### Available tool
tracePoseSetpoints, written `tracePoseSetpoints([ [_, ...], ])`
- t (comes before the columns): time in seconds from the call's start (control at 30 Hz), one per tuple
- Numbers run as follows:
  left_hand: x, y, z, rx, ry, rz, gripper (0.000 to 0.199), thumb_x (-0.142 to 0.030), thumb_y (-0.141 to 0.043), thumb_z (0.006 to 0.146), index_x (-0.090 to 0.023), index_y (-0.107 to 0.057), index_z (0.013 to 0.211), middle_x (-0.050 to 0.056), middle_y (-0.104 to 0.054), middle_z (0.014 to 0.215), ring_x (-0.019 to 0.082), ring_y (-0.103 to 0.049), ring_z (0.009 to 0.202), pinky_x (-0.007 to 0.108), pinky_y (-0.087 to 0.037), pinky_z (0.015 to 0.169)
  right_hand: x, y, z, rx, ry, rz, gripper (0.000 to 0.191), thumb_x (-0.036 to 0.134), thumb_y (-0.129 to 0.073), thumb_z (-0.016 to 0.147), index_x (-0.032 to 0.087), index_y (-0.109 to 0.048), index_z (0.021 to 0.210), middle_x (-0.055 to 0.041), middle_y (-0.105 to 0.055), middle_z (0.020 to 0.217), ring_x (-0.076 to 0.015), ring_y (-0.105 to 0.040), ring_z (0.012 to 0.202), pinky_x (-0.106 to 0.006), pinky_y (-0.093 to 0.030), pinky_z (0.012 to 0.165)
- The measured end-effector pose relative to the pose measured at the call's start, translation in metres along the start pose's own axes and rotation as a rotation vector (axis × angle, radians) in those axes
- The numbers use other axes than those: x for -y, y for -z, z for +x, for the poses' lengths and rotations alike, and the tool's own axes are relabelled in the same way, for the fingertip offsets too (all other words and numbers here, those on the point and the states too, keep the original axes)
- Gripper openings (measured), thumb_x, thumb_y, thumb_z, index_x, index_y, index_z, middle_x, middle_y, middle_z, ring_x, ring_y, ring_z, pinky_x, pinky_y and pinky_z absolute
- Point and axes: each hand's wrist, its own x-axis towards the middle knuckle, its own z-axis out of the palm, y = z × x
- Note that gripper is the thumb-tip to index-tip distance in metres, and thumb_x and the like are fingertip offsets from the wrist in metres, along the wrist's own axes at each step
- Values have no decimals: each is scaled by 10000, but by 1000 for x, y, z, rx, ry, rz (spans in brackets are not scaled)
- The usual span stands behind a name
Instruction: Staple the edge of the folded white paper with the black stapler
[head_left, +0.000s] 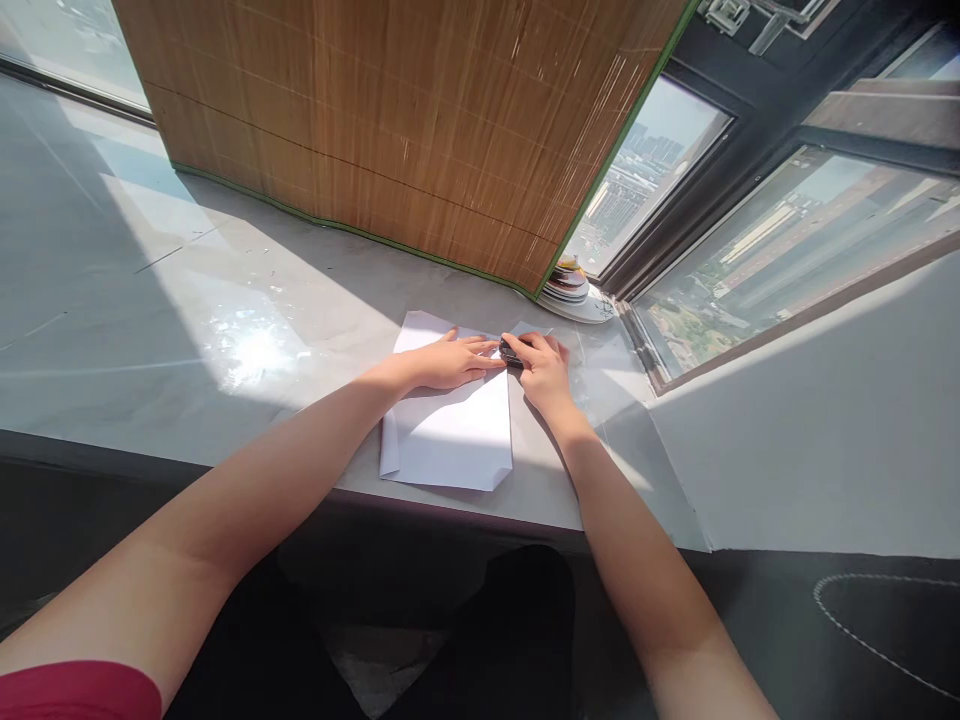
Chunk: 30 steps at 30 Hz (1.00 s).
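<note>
White paper sheets (457,440) lie on the grey stone ledge, with folded or curled corners at the near edge. My left hand (454,362) rests flat on their upper part, fingers stretched toward the right edge. Wrapped in my right hand (541,368) is a small black stapler (512,352), set at the right edge of the paper. The left fingertips come close to its front end. My right fingers and palm hide much of the stapler, and whether its jaws are closed on the paper I cannot see.
A brown bamboo mat (390,120) with green edging stands upright behind the paper. Stacked plates (574,295) sit at its right lower corner, beside the dark window frame (675,220). A white wall (810,430) bounds the ledge (172,340) on the right.
</note>
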Motion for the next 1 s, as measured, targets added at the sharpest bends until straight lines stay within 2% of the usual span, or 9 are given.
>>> tracePoseSetpoints([
  [0.23,-3,3,-2,39,11,1,526,-382,-319,1160,-486,-534,1629,-67,-221,1849,259,-212,1721,672,-28,1375,5,0,0,51,20,-83,588,65,-493,948,338,-796,1371,-100,-740,1211,-327,-585,1181,-528,-339,1166],
  [0.4,-5,5,-2,46,57,32,538,-444,-296,1171,-446,-481,1676,-7,-253,1847,283,-240,1712,678,-67,1371,4,5,-1,8,28,-68,578,153,-562,985,309,-675,1530,-130,-699,1296,-344,-581,1206,-532,-407,1147],
  [0.5,-6,6,-2,38,57,66,537,-453,-309,1172,-435,-478,1681,19,-280,1840,293,-244,1711,686,-82,1366,-1,7,2,-14,-51,-26,618,150,-590,965,297,-640,1563,-128,-688,1280,-344,-603,1209,-520,-456,1129],
  [0.6,-6,7,-2,49,56,104,544,-455,-291,1175,-398,-504,1672,52,-283,1840,292,-264,1704,685,-82,1367,-10,8,5,-109,-196,19,613,146,-604,945,266,-648,1545,-134,-694,1261,-345,-623,1221,-512,-488,1122],
  [0.73,-4,7,-1,58,73,109,571,-462,-282,1169,-334,-493,1684,75,-303,1833,299,-257,1704,676,-83,1372,-22,10,1,-255,-319,74,502,201,-672,876,212,-721,1375,-144,-734,1258,-339,-654,1189,-485,-540,1059],
  [0.9,-5,9,-1,55,86,75,557,-421,-345,1144,-274,-518,1652,109,-330,1820,309,-285,1689,684,-76,1369,-24,14,-4,-206,-480,106,286,234,-723,806,217,-770,1088,-111,-795,1022,-306,-713,967,-411,-565,882],
  [0.97,-11,12,0,-9,75,23,513,-426,-431,1112,-263,-592,1570,111,-412,1777,311,-364,1645,653,-134,1371,-20,17,-4,-228,-514,136,229,266,-733,811,219,-766,1033,-96,-794,963,-293,-717,924,-396,-556,850],
  [1.0,-14,14,0,-74,66,-20,476,-443,-487,1088,-261,-640,1500,109,-485,1727,308,-427,1599,619,-201,1364,-17,19,-3,-251,-515,163,209,296,-736,822,217,-761,1014,-91,-792,946,-287,-717,914,-392,-553,843],
])
